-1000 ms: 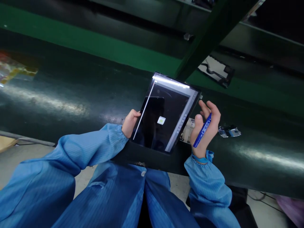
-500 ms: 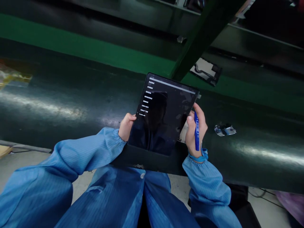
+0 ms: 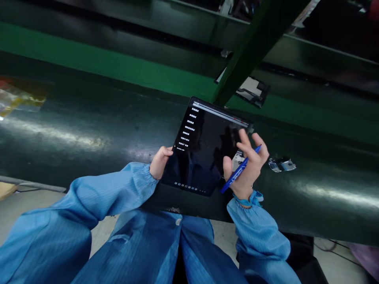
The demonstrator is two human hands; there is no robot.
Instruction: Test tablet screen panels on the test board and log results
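A black tablet with a lit menu of white text down its left side is tilted above the front of the dark bench. My left hand grips its left edge, thumb on the front; the other fingers are hidden behind it. Over the tablet's right side, my right hand has its thumb and fingers spread. A blue pen lies across that palm, held among the fingers. Partly covered by this hand, a small white label or paper shows beside the tablet's right edge.
A shiny, clear-and-dark object lies on the bench to the right. Behind the tablet rises a green post, with a black-and-white flat part beside it. Yellowish plastic material sits at far left.
My right hand has let go of the tablet's right edge and opened over the screen, the pen swinging to a slant. A row of icons now shows along the screen's bottom.
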